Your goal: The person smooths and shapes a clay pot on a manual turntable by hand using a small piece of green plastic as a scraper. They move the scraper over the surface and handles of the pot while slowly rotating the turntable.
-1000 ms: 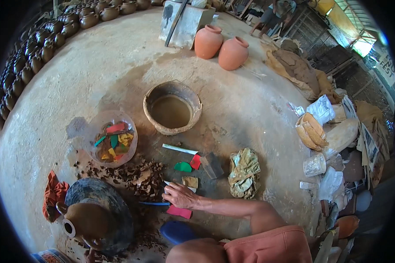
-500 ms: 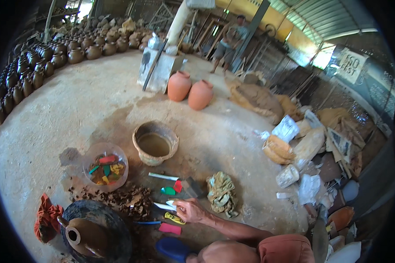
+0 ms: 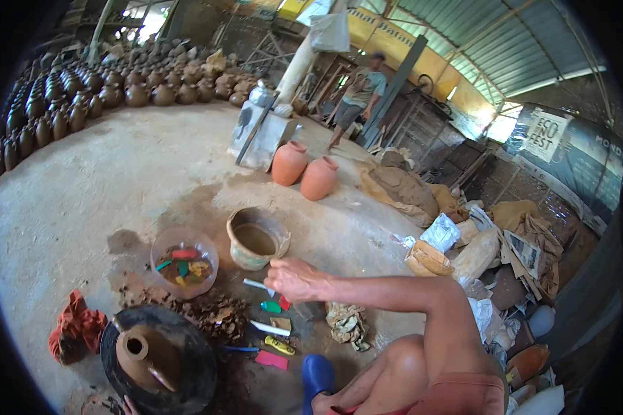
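My right arm reaches across the floor, and its hand (image 3: 296, 279) is closed above a white strip (image 3: 253, 283), just in front of a basin of murky water (image 3: 257, 236). Whatever its fingers hold, if anything, is hidden. At the lower edge, only fingertips of my left hand (image 3: 129, 407) show, beside a dark round wheel (image 3: 199, 366). On the wheel stands a brown clay jug (image 3: 145, 356) with a narrow neck and handles. Between jug and right hand lie a white blade-like tool (image 3: 270, 328), a yellow-handled cutter (image 3: 280, 345), a pink piece (image 3: 272, 360) and a green piece (image 3: 271, 306).
A clear tub (image 3: 185, 261) holds coloured pieces in water. Clay scraps (image 3: 214, 317), a red rag (image 3: 76, 328) and a crumpled cloth (image 3: 348, 324) lie around. Two terracotta jars (image 3: 319, 178) stand farther off. A person (image 3: 358, 97) is at the back; sacks (image 3: 481, 252) pile up right.
My right hand has moved up and away from the white blade-like tool toward the basin. Fingertips of my left hand now show by the wheel. The person behind has shifted, and the view has tilted.
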Tool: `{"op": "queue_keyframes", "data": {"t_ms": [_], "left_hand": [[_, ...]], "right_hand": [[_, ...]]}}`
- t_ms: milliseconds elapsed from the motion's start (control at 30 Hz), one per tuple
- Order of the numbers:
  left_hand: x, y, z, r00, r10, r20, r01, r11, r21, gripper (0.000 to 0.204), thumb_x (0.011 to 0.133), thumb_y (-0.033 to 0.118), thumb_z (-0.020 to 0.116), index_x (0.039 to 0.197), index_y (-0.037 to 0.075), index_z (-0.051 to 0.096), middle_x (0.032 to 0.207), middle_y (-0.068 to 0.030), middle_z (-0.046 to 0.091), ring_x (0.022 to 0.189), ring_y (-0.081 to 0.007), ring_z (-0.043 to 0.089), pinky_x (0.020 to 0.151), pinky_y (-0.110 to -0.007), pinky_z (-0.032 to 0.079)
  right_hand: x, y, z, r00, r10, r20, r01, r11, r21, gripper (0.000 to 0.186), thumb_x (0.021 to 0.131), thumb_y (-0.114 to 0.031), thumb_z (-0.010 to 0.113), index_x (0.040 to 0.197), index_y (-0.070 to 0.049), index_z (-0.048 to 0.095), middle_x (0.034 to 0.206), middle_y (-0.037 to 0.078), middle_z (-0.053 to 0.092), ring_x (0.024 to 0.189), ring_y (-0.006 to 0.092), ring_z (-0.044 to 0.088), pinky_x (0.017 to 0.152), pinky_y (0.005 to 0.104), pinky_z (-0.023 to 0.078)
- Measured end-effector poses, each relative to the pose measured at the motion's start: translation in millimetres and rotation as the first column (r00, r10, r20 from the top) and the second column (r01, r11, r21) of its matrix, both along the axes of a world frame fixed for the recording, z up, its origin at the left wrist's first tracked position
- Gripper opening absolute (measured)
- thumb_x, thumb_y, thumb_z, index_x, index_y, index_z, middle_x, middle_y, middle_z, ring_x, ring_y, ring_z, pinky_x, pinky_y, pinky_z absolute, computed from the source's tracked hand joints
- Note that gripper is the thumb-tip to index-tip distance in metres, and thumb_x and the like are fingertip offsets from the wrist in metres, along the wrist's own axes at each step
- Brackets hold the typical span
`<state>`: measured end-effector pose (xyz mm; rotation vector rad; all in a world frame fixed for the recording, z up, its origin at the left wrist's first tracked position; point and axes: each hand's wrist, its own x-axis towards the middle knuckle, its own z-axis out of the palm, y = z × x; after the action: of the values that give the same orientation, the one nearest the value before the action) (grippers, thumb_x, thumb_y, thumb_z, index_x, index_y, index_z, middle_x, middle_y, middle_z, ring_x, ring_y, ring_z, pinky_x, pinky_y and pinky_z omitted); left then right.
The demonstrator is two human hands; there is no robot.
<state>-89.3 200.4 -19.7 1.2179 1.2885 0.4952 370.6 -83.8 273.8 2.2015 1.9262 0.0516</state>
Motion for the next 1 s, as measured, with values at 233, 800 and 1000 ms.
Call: {"op": "queue_keyframes", "data": {"t_ms": [233,800,1000], "left_hand": [[34.4,27.6,-10.2,0.979,0.192,-0.072,-0.180,0.972,0.150,0.057,0.109,0.044,0.050,0.141,-0.003,0.058,0.133,-0.0172,0.068,0.123,-0.0253,0.062,0.105,-0.037,0.046],[46.0,55.7,-5.0,0.982,0.180,-0.051,-0.167,0.967,0.193,0.052,0.109,0.040,0.054,0.133,-0.005,0.064,0.117,-0.0097,0.070,0.107,-0.0158,0.062,0.098,-0.031,0.047],[0.9,69.8,-28.2,0.957,0.283,0.065,-0.288,0.953,0.095,0.045,0.108,0.040,0.057,0.124,-0.001,0.067,0.109,-0.0061,0.070,0.091,-0.0128,0.063,0.081,-0.029,0.053]], "right_hand": [[25.2,79.9,-11.7,1.000,0.000,-0.014,0.002,0.990,0.141,0.016,0.074,-0.006,0.070,0.089,-0.005,0.065,0.086,0.014,0.066,0.087,0.0384,0.068,0.076,0.0480,0.057],[103.8,234.9,-208.2,0.917,-0.322,-0.236,0.346,0.936,0.066,0.017,0.086,-0.016,0.067,0.097,-0.010,0.079,0.090,0.022,0.073,0.087,0.0416,0.072,0.077,0.0517,0.056],[91.6,232.7,-230.0,0.937,-0.204,-0.283,0.291,0.905,0.312,0.017,0.089,-0.022,0.070,0.098,-0.011,0.079,0.086,0.019,0.075,0.080,0.0352,0.074,0.074,0.0458,0.058]]}}
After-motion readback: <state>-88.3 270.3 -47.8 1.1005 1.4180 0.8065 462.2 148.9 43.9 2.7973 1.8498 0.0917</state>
